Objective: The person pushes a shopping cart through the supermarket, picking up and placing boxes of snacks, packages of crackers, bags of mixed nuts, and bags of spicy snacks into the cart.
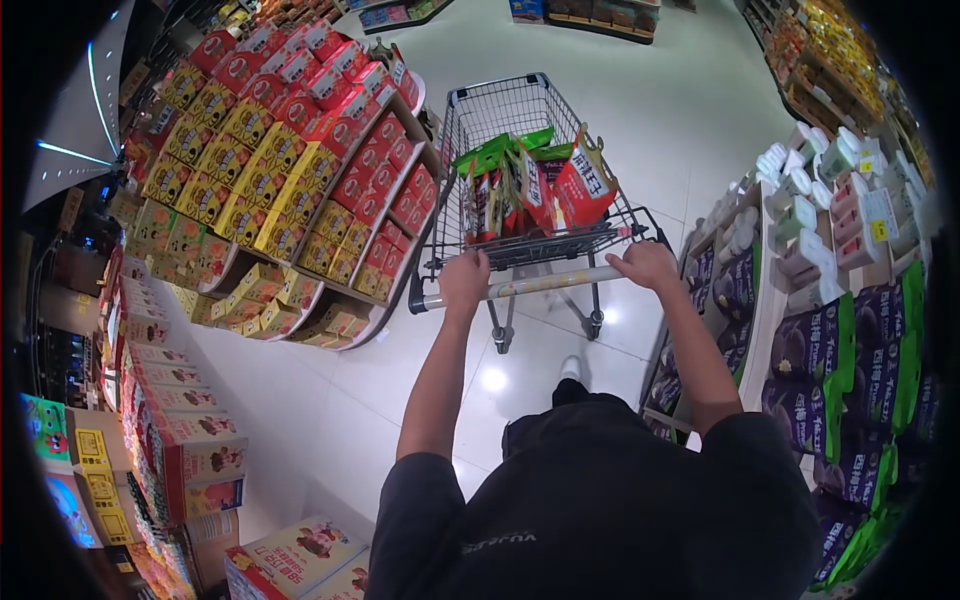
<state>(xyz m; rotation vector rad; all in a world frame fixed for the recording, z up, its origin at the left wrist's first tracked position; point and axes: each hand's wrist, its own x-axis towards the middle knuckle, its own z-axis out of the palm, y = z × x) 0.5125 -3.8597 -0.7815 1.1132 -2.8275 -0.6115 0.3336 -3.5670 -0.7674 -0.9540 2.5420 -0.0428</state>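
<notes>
A wire shopping cart [500,120] stands in front of me, with red and green snack bags [575,190] in its basket. Its light handle bar [550,282] runs across just before my body. My left hand [465,278] is wrapped round the bar near its left end. Toward the right end, my right hand [645,265] grips the same bar, with its thumb lying along the top.
On the left, a display shelf [425,165] carries stacked red and yellow boxes. Stacked cartons [205,455] stand at the lower left. Purple bags [800,345] and white tubs [800,245] fill the right shelves. Pale tiled floor [640,110] lies beyond the cart.
</notes>
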